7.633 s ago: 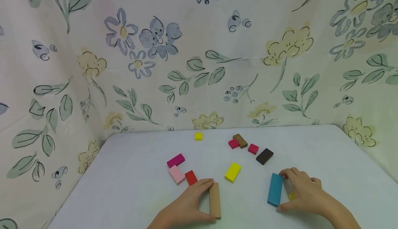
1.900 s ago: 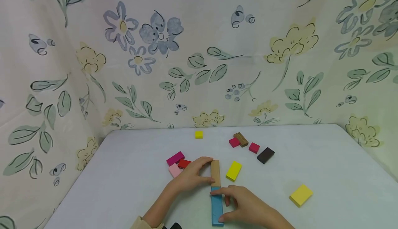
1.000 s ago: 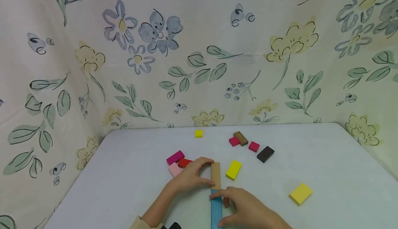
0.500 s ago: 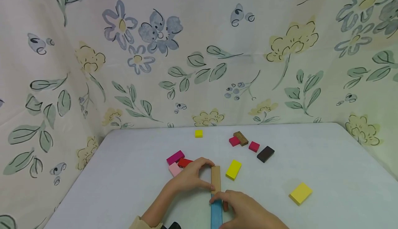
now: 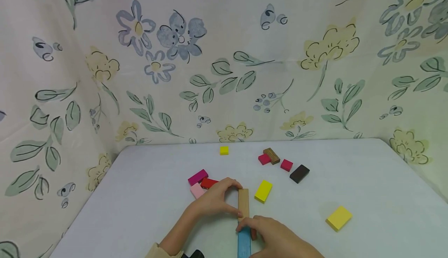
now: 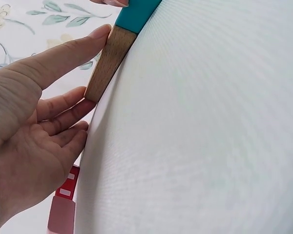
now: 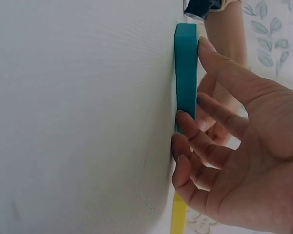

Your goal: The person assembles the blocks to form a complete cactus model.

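Note:
My left hand (image 5: pixel 213 199) pinches a plain wooden block (image 5: pixel 244 202) lengthwise, thumb at its near end and fingers at its far end. Directly in line with it lies a blue block (image 5: pixel 244 246), end against end. My right hand (image 5: pixel 276 235) holds the blue block between thumb and fingers; in the head view the near end runs out of the frame. The left wrist view shows the wooden block (image 6: pixel 109 66) meeting the blue block (image 6: pixel 136 15) on the white table. In the right wrist view, fingertips touch the side and far end of the blue block (image 7: pixel 186 66).
Magenta (image 5: pixel 198 177), red (image 5: pixel 209 183) and pink (image 5: pixel 197 190) blocks lie beside my left hand. A yellow block (image 5: pixel 263 191) is right of the wooden one, another yellow block (image 5: pixel 338 218) farther right. Dark brown (image 5: pixel 299 174), brown and small red blocks sit toward the back. Floral cloth (image 5: pixel 224 75) hangs behind.
Earlier the blue block lay apart at the right; it was brought end to end with the wooden block, which had moved away from me. Lately both hands have slid the joined pair toward me.

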Tool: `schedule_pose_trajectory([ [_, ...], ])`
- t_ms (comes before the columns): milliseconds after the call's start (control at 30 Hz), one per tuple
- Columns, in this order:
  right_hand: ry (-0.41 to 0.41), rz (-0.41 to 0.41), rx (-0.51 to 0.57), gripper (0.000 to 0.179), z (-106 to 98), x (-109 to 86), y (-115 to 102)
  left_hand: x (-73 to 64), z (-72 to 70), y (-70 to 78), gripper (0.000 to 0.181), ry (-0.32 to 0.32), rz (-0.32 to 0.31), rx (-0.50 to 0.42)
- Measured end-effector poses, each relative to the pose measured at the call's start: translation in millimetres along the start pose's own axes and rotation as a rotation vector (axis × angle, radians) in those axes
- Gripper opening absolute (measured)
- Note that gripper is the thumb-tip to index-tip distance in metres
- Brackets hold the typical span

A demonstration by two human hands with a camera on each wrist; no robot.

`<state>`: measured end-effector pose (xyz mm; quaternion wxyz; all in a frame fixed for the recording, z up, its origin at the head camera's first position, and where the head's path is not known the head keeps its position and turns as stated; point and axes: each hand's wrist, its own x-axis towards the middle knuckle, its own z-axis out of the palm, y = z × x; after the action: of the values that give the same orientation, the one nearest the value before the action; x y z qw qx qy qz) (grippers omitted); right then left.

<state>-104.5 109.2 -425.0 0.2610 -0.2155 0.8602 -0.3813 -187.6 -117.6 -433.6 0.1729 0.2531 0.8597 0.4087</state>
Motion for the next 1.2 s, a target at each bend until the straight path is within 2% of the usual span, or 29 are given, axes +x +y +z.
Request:
schedule_pose_trajectory([
  [300,-0.027,0.015,0.103,0.055,-8,-8.2,0,7.1,6.6,-28.6,0.065,0.013,0.079,-0.007],
  [367,-0.017,0.021,0.114,0.055,-14,-10.3,0,3.5,5.4,-23.6,0.065,0.02,0.088,0.017],
  [467,0.01,-0.026,0.096,0.054,-24,-9.3,8,-4.2,4.2,-12.4,0.063,0.034,0.064,0.056],
  [600,0.073,-0.13,0.044,0.052,-37,4.6,44,-15.5,5.6,5.1,0.062,0.045,0.002,0.076],
  [667,0.119,-0.141,0.03,0.05,-45,7.1,49,-20.1,7.6,11.9,0.064,0.041,-0.032,0.081],
  [700,0.146,-0.141,0.023,0.049,-49,8.2,50,-21.5,8.9,12.9,0.066,0.038,-0.039,0.089],
  [767,0.206,-0.139,-0.002,0.046,-60,3.8,37,-23.5,12.9,12.8,0.071,0.024,-0.039,0.1],
  [867,0.317,-0.172,-0.058,0.041,-70,2.1,27,-21.9,20.3,2.5,0.077,-0.013,-0.011,0.136],
  [1000,0.439,-0.178,-0.113,0.039,-76,9.0,26,-25.3,23.2,8.2,0.083,-0.082,-0.011,0.129],
  [1067,0.469,-0.165,-0.12,0.04,-78,13.8,28,-29.7,21.3,20.6,0.086,-0.113,-0.033,0.111],
  [1200,0.474,-0.158,-0.123,0.042,-82,21.8,33,-33.2,21.3,26.7,0.087,-0.142,-0.025,0.138],
])
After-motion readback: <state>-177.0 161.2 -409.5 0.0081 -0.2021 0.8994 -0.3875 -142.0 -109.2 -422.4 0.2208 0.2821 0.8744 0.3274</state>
